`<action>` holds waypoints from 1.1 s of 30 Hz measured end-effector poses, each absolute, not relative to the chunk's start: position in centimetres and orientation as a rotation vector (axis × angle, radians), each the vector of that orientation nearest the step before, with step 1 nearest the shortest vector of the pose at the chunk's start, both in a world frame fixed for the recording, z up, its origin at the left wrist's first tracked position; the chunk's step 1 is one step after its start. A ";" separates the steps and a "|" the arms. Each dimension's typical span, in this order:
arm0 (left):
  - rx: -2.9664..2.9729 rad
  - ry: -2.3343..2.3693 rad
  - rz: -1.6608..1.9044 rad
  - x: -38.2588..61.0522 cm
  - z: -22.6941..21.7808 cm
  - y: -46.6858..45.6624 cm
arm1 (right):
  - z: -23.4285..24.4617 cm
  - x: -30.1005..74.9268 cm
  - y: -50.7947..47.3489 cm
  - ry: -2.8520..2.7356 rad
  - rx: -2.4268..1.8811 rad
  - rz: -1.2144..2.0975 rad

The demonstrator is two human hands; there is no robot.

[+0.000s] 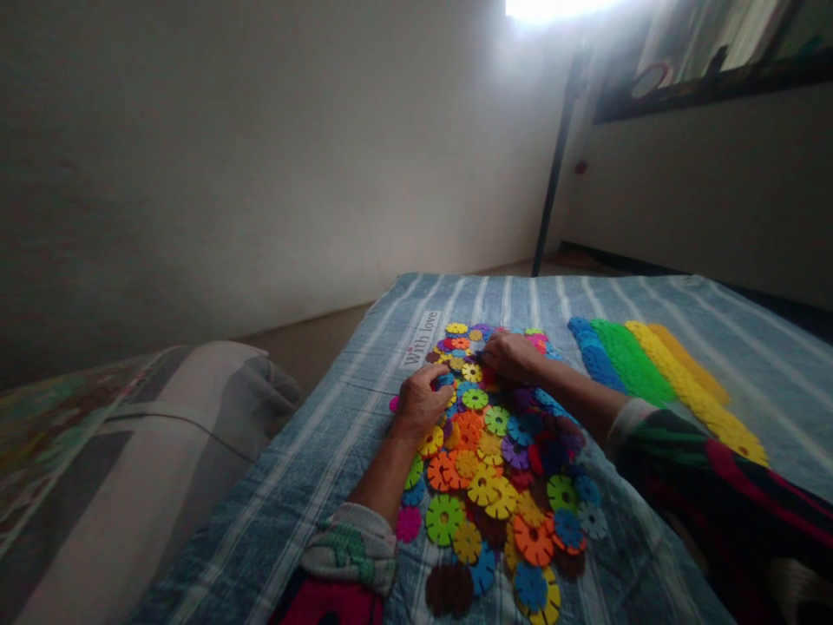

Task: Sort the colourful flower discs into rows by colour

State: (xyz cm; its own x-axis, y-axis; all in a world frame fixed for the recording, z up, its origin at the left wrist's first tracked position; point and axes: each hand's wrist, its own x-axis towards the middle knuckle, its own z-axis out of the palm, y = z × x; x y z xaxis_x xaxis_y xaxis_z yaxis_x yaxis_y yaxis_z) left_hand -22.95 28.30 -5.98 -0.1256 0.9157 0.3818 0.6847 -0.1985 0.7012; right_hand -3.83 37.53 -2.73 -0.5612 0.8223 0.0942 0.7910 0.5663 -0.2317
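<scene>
A heap of flat, notched plastic discs (498, 473) in many colours lies on a blue striped bedsheet (338, 451). My left hand (422, 401) rests on the heap's left side, fingers curled down round a blue disc. My right hand (511, 354) is at the far end of the heap, fingers pinched together over small discs; what they hold is hidden. To the right lie sorted rows of joined discs: blue (593, 354), green (630, 360), yellow (696, 395) and orange (690, 360).
A grey pillow (162, 460) lies at the left beside the bed. A bare wall is behind, a dark pole (553, 182) stands in the corner, and a dark-framed shelf or mirror (709, 78) hangs at the upper right.
</scene>
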 end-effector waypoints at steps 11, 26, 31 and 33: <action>1.814 1.846 1.219 -22.9 -6.0 28.4 | -0.5 -2.3 37.5 -2.432 -1.307 0.588; 1.706 1.891 1.270 -22.8 -5.6 28.4 | 1.5 -0.6 38.2 -2.303 -1.462 0.490; 1.730 1.902 1.231 -22.9 -5.8 28.4 | 1.1 -0.4 41.1 -2.094 -1.612 0.373; 1.744 1.895 1.228 -23.0 -6.0 28.4 | 0.5 -1.3 41.7 -2.082 -1.630 0.359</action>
